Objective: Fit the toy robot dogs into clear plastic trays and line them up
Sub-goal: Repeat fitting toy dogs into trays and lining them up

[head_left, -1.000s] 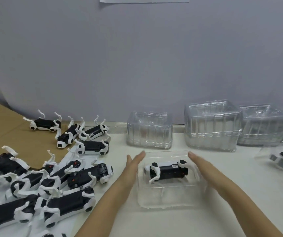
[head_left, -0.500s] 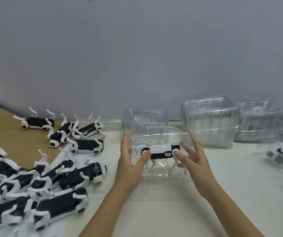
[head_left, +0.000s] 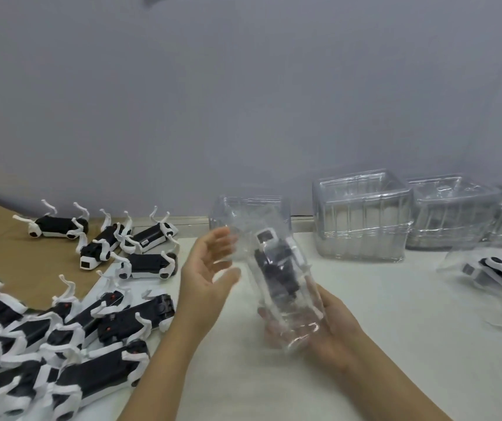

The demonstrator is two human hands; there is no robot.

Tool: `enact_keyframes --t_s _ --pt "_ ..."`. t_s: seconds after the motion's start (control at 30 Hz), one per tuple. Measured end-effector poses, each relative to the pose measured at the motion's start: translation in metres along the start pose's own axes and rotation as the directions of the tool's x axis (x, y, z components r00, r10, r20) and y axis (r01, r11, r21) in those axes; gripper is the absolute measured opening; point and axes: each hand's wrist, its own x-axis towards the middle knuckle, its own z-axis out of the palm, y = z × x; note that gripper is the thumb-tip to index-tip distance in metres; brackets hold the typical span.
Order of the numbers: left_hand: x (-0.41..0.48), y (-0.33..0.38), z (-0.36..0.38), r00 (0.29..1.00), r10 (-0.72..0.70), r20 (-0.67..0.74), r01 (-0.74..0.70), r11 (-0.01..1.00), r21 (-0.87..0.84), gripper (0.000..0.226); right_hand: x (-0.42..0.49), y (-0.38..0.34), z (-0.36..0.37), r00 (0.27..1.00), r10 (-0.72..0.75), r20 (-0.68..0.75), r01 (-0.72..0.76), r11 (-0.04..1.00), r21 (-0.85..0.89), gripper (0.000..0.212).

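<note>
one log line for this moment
right hand: holds clear tray with toy dog inside, tilted, off table | left hand: fingers straight, beside tray | status: not yet lined up

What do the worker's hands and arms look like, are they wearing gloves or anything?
No gloves. The left hand and right hand are both bare, with no rings, watch or bracelet visible. The left forearm and right forearm are bare as well; no sleeve shows up to the picture's bottom edge. The fingers are blurred, so finer details cannot be told.
</note>
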Motion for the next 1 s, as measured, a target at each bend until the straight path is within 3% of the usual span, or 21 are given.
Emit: enact_keyframes --t_s 0.13,0.3,0.43,0.57,0.77,0.83,0.9,0.93,1.0 --pt "-0.004 -0.006 0.008 0.993 0.026 0.111 -0.017 0.997 -0.076 0.075 0.005 0.015 0.001 0.99 0.116 0.076 -0.12 0.992 0.049 0.055" --pt "-0.001 -0.008 0.005 0.959 -0.079 0.273 0.053 0.993 0.103 0.067 0.005 0.026 0.006 0.968 0.165 0.188 -0.191 0.973 0.128 0.051" --pt "-0.002 -0.007 0.007 0.952 -0.163 0.259 0.096 0.963 0.252 0.077 0.0 0.03 0.009 0.954 0.138 0.266 -0.187 0.967 0.17 0.05" --pt "-0.004 -0.01 0.014 0.967 -0.165 0.193 0.122 0.968 0.219 0.082 0.0 0.027 0.014 0.991 0.073 0.116 -0.087 0.988 0.128 0.054" --pt "-0.008 -0.02 0.019 0.985 -0.144 0.091 0.126 0.976 0.179 0.082 0.005 0.03 0.01 0.993 0.018 0.115 -0.03 0.994 0.105 0.053" --pt "-0.007 -0.023 0.018 0.973 -0.2 0.118 0.184 0.974 0.131 0.088 0.005 0.029 0.01 0.996 -0.028 0.089 0.019 0.995 0.102 0.046" --pt "-0.006 -0.023 0.013 0.931 -0.275 0.238 0.265 0.961 0.074 0.092 0.009 0.023 0.008 0.997 -0.078 0.027 0.073 0.986 0.147 0.045" --pt "-0.004 -0.021 0.009 0.912 -0.305 0.275 0.296 0.952 0.074 0.088 0.011 0.018 0.006 0.993 -0.113 -0.02 0.115 0.979 0.166 0.047" --pt "0.004 -0.021 -0.003 0.924 -0.318 0.214 0.326 0.945 0.0 0.063 0.012 0.006 0.004 0.963 -0.218 -0.16 0.24 0.961 0.137 0.051"
